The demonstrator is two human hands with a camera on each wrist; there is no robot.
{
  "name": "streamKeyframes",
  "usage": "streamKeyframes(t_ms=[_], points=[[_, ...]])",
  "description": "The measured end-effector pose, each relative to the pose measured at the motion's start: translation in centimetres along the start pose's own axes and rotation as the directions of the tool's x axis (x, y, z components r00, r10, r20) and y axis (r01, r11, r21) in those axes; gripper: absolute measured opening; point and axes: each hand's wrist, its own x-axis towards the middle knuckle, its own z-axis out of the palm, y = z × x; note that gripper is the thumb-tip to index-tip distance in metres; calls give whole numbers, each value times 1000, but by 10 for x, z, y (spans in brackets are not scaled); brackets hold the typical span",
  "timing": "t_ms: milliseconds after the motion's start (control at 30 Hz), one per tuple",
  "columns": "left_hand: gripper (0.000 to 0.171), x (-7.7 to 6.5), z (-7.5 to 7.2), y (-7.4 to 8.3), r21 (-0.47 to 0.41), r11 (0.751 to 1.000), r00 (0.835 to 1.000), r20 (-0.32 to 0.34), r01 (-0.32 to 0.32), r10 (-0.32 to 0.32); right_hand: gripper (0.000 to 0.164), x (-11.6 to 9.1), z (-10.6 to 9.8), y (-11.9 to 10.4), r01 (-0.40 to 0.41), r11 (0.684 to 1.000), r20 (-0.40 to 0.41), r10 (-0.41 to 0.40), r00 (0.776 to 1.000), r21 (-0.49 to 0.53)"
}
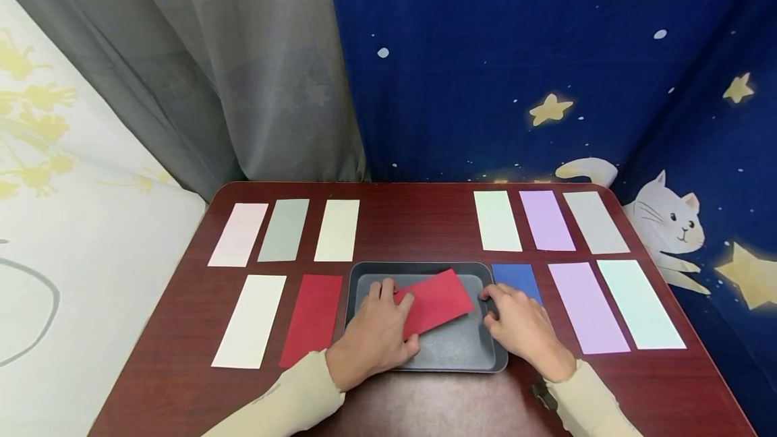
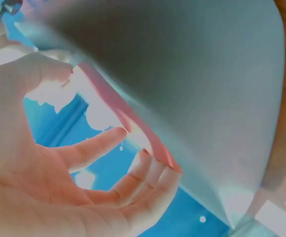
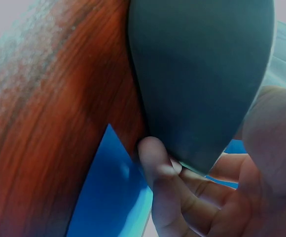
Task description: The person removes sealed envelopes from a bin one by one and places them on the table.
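Observation:
My left hand (image 1: 376, 336) is over the dark grey metal tray (image 1: 446, 359) and holds a red paper card (image 1: 434, 302), which lies slantwise above the tray's floor. In the left wrist view the thumb is at one end of the card (image 2: 111, 101) and the fingertips are along its edge near the other end. My right hand (image 1: 522, 322) grips the tray's right rim, fingers curled at its edge. Beneath that hand lies a blue card (image 1: 516, 278), partly covered; its corner shows in the right wrist view.
Left of the tray lie a second red card (image 1: 311, 315) and a cream card (image 1: 250, 322). Lilac (image 1: 589, 309) and mint (image 1: 641, 305) cards lie to the right. Several pale cards line the back of the brown wooden table (image 1: 419, 221). Curtains (image 1: 291, 73) hang behind.

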Motion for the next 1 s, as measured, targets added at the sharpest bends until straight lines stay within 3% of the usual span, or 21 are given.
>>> streamKeyframes(t_ms=[267,467,667,1000], points=[[59,-11,-16,-25,-27,998,998,-45,50,-51,30,0,0,1,-5,1000,4,5,1000,-4],[57,-28,-19,-50,-92,985,984,-90,148,-157,30,0,0,1,-2,1000,6,2,1000,-1],[62,-49,-21,-76,-143,948,949,-96,285,-299,30,0,0,1,-2,1000,11,2,1000,0],[66,-91,-22,-117,-145,866,875,-8,478,-484,30,-1,-1,0,-1,1000,15,1,1000,-3]])
